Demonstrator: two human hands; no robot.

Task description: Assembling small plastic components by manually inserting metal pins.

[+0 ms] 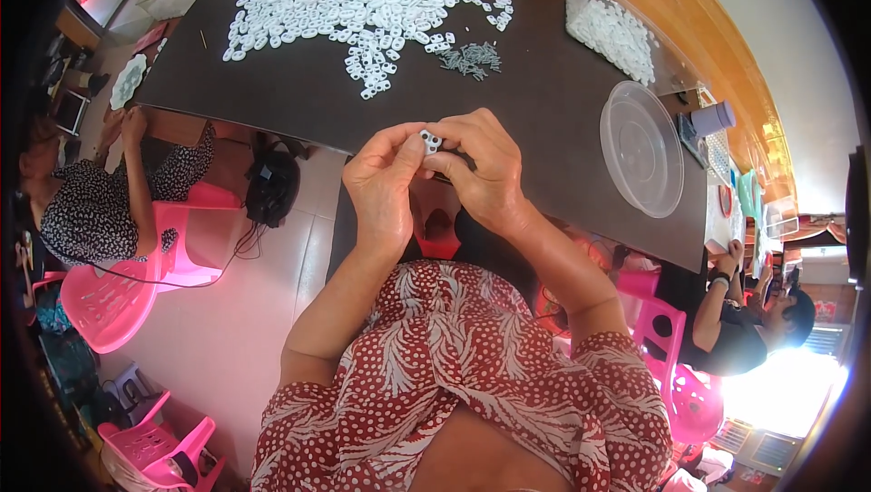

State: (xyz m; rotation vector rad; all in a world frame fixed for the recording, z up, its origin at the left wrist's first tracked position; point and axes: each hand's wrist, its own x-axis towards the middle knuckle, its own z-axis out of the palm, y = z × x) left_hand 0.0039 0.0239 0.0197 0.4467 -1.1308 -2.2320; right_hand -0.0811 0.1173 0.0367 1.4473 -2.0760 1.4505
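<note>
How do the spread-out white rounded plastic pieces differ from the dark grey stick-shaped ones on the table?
The white rounded plastic pieces are broad with openings, while the dark grey stick-shaped pieces are slim and straight. The white ones cover much more tabletop; the grey ones form a small heap. Both lie loose on the dark brown table.

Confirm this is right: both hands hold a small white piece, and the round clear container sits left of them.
Wrong side: the head view shows the round clear container right of the left hand and right hand, which do hold a small white piece.
</note>
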